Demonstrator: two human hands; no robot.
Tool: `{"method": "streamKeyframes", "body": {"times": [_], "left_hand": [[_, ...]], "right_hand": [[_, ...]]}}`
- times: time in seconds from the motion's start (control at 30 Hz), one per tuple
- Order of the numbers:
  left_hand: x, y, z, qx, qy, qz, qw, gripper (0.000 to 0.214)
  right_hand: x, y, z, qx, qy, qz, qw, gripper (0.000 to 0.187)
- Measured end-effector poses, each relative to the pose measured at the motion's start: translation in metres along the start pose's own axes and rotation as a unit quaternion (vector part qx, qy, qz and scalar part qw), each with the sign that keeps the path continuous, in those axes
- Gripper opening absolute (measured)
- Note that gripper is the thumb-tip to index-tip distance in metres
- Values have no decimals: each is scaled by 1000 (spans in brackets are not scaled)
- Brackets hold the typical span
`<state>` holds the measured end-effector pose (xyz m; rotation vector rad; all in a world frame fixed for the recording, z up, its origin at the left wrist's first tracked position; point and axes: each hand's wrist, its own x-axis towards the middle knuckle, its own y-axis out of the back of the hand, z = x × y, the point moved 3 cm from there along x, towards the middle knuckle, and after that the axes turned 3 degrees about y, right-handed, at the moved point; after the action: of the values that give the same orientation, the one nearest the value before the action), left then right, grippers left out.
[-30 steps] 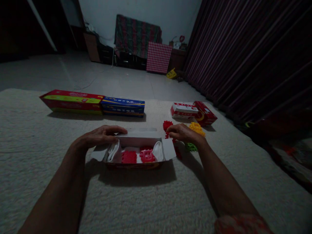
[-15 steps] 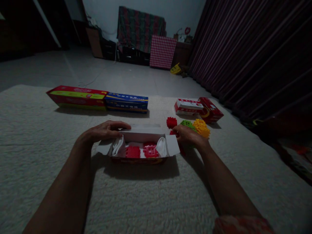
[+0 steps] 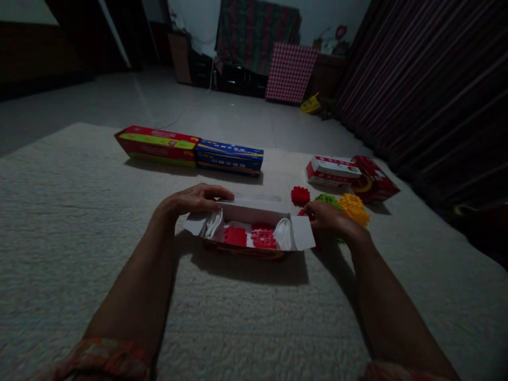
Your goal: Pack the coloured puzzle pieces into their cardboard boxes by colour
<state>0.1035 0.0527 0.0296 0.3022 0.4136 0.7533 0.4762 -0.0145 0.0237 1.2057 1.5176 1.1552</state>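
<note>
An open carton [image 3: 254, 210] with white inner walls sits on the pale quilted cover. Inside it lie two red plastic toy blocks [image 3: 263, 238], between folded white cloth-like bundles [image 3: 283, 234] at the ends. My left hand [image 3: 194, 201] grips the carton's back left edge, thumb and fingers closed around it. Beside the right flap, my right hand [image 3: 331, 219] has its fingers closed at a red toy block [image 3: 302, 212], mostly hidden by the hand. Another red block [image 3: 300, 196] lies just behind. A green block [image 3: 327, 199] and yellow blocks [image 3: 353, 209] lie behind the right hand.
Farther back on the left, a long red and yellow-green box [image 3: 159, 146] stands end to end with a blue box [image 3: 229, 157]. A white and red box [image 3: 333, 170] and a red box [image 3: 375, 180] are at the back right. A dark curtain [image 3: 416, 79] hangs at the right.
The view has turned, so everything sits farther right in the picture. Both hands keep nearly the same places at the carton and the red block.
</note>
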Motion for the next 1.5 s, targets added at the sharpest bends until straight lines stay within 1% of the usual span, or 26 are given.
{"method": "streamKeyframes", "body": {"times": [0.07, 0.13, 0.2, 0.23, 0.27, 0.33, 0.4, 0.43, 0.5, 0.57, 0.67, 0.8, 0.87, 0.97, 1.03, 1.13, 1.2, 1.3, 1.4, 1.5], "left_hand": [[1, 0, -1, -11, -2, 0, 1000, 54], [1, 0, -2, -21, -5, 0, 1000, 53], [2, 0, -3, -28, -5, -1, 1000, 54], [2, 0, -4, -30, -5, -2, 1000, 55], [2, 0, -4, -33, -5, -3, 999, 55], [2, 1, -6, -40, -13, -3, 999, 55], [3, 1, -8, -45, -24, -4, 999, 54], [3, 0, -9, -48, -28, -6, 998, 54], [4, 0, -10, -55, -33, -10, 998, 53], [4, -1, -11, -64, -37, -15, 997, 53], [5, -1, -12, -75, -40, -18, 996, 53], [7, -1, -13, -83, -42, -19, 995, 54], [7, -1, -13, -81, -44, -21, 995, 54], [7, -2, -13, -89, -47, -22, 995, 52], [6, -2, -12, -88, -45, -19, 995, 51], [6, -1, -11, -78, -40, -13, 996, 51], [5, -1, -10, -69, -38, -11, 997, 51], [4, 0, -6, -47, -31, -9, 998, 50], [2, -1, -3, -24, -18, -3, 1000, 49], [1, -1, -2, -11, -3, 4, 1000, 49]], "right_hand": [[-7, 18, 3, -24, 3, 39, 999, 16], [-14, 40, -6, -38, 33, 99, 994, 23], [-20, 57, -31, -16, 100, 142, 985, 25], [-23, 61, -49, 4, 138, 148, 979, 24], [-25, 63, -70, 24, 174, 136, 975, 24], [-27, 59, -114, 56, 225, 102, 967, 25], [-26, 49, -151, 67, 240, 57, 967, 22], [-25, 43, -165, 62, 240, 30, 968, 21], [-21, 32, -183, 49, 238, -4, 970, 19], [-17, 24, -191, 39, 239, -13, 970, 19], [-14, 15, -193, 29, 245, -8, 969, 17], [-12, 11, -196, 30, 250, 12, 968, 17], [-12, 11, -197, 41, 248, 10, 968, 19], [-13, 15, -193, 63, 247, 7, 967, 19], [-14, 20, -186, 78, 246, 24, 966, 16], [-15, 29, -168, 91, 239, 60, 965, 16], [-14, 37, -151, 91, 228, 86, 966, 15], [-4, 50, -112, 76, 170, 135, 973, 13], [13, 57, -58, 48, 66, 174, 981, 18], [28, 52, -10, 20, -18, 145, 989, 27]]}}
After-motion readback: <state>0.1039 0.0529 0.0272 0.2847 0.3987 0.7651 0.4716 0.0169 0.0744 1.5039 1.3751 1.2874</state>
